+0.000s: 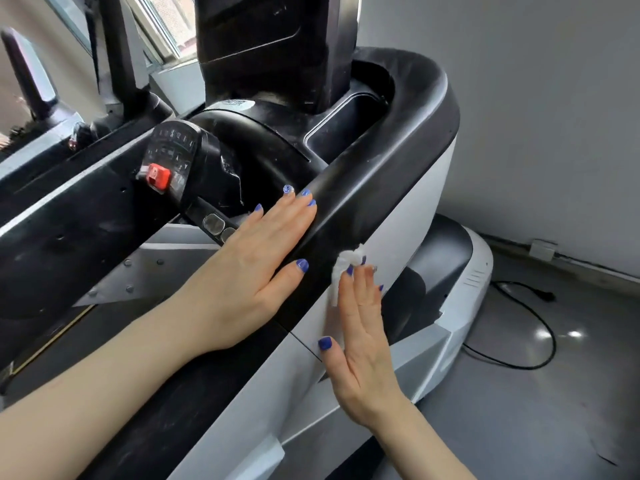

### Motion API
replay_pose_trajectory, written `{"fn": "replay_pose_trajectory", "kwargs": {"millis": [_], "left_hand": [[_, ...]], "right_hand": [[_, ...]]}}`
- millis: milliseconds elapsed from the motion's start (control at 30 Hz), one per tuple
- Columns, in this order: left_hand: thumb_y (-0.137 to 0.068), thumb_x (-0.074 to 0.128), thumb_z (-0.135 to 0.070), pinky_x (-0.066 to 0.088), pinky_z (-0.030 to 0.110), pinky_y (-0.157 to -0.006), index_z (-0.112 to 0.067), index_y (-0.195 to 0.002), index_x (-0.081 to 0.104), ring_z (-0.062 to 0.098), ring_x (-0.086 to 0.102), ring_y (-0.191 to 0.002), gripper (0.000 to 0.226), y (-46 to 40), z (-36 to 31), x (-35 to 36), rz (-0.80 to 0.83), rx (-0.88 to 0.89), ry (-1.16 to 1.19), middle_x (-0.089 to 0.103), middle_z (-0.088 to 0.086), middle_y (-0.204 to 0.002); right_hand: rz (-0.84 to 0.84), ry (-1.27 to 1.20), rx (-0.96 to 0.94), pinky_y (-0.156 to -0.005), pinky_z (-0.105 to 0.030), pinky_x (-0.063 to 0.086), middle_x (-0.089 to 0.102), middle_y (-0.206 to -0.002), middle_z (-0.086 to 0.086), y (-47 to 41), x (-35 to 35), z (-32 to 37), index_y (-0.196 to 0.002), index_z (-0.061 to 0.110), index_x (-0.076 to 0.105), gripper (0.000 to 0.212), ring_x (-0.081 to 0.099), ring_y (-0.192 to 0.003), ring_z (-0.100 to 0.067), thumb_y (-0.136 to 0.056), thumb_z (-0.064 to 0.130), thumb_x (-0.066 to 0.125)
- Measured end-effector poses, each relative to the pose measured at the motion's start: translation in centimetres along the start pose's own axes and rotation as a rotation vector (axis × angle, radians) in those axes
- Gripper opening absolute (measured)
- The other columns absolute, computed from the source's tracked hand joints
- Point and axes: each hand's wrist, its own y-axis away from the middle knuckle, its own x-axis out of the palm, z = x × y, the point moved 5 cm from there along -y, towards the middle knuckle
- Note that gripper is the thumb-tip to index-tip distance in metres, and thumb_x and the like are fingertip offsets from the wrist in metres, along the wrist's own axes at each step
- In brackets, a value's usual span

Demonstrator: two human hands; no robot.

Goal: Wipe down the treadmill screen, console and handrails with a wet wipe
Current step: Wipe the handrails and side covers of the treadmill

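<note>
The handrail [363, 188] runs diagonally through the view. Left hand [249, 271] rests flat on the handrail's inner side, fingers straight. Right hand [360, 341] lies on the side panel [408, 230] right of the handrail, pressing the wet wipe [341, 271] against it. The console [176, 161] sits left of the handrail. The upright column [273, 46] stands behind it. A cable [530, 327] lies on the floor [519, 410], right of the handrail.
</note>
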Motion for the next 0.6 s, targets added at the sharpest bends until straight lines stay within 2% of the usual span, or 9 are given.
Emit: {"fn": "replay_pose_trajectory", "kwargs": {"millis": [100, 300, 400, 467, 533, 600], "left_hand": [[-0.096, 0.032, -0.037, 0.001, 0.027, -0.124, -0.022, -0.157, 0.014, 0.002, -0.001, -0.152, 0.065, -0.1, 0.3, 0.1, -0.024, 0.025, -0.009, 0.012, -0.013, -0.166], [-0.096, 0.028, -0.041, -0.002, 0.025, -0.124, -0.023, -0.158, 0.014, 0.000, -0.004, -0.152, 0.066, 0.0, 0.3, 0.1, -0.025, 0.011, 0.011, 0.009, -0.015, -0.166], [-0.096, 0.030, -0.041, -0.001, 0.024, -0.123, -0.024, -0.157, 0.014, -0.001, -0.003, -0.152, 0.066, 0.0, 0.1, 0.1, -0.045, 0.024, -0.001, 0.009, -0.013, -0.166], [-0.095, 0.030, -0.042, -0.001, 0.024, -0.122, -0.021, -0.158, 0.015, -0.002, -0.005, -0.151, 0.067, -0.1, 0.1, 0.0, -0.050, 0.017, 0.007, 0.009, -0.012, -0.166], [-0.095, 0.029, -0.042, -0.003, 0.023, -0.122, -0.019, -0.158, 0.016, -0.003, -0.006, -0.151, 0.068, 0.1, 0.0, 0.0, -0.045, 0.026, 0.006, 0.009, -0.012, -0.166], [-0.096, 0.028, -0.043, -0.004, 0.022, -0.121, -0.019, -0.159, 0.017, -0.003, -0.007, -0.151, 0.068, 0.3, 0.0, -0.2, -0.050, 0.032, 0.015, 0.009, -0.012, -0.166]], "right_hand": [[0.074, 0.196, -0.089, -0.125, -0.041, -0.006, 0.005, -0.168, -0.005, -4.0, -3.1, 0.1, -0.159, 0.014, 0.010, 0.069, -0.003, -0.156, -0.022, -0.105, 0.057, 0.015], [0.076, 0.301, -0.019, -0.123, -0.031, -0.011, 0.002, -0.169, 0.004, -12.0, -8.1, -0.6, -0.160, 0.019, 0.013, 0.066, -0.010, -0.153, -0.005, -0.101, 0.048, 0.020], [0.180, 0.306, -0.125, -0.126, -0.038, -0.004, 0.006, -0.168, 0.004, -9.0, -6.6, 1.3, -0.160, 0.018, 0.017, 0.065, -0.003, -0.155, -0.011, -0.102, 0.046, 0.027], [0.228, 0.377, -0.191, -0.126, -0.044, 0.000, 0.010, -0.168, 0.005, -7.8, -6.5, 1.2, -0.160, 0.020, 0.019, 0.064, 0.002, -0.155, -0.012, -0.104, 0.050, 0.024], [0.211, 0.427, -0.126, -0.126, -0.047, 0.001, 0.012, -0.168, 0.007, -9.5, -8.2, 0.4, -0.160, 0.021, 0.020, 0.068, 0.002, -0.154, -0.008, -0.103, 0.059, 0.015], [0.203, 0.422, -0.052, -0.125, -0.044, 0.002, 0.011, -0.167, 0.008, -11.8, -9.8, 0.6, -0.159, 0.021, 0.023, 0.076, -0.001, -0.153, -0.003, -0.099, 0.066, 0.010]]}}
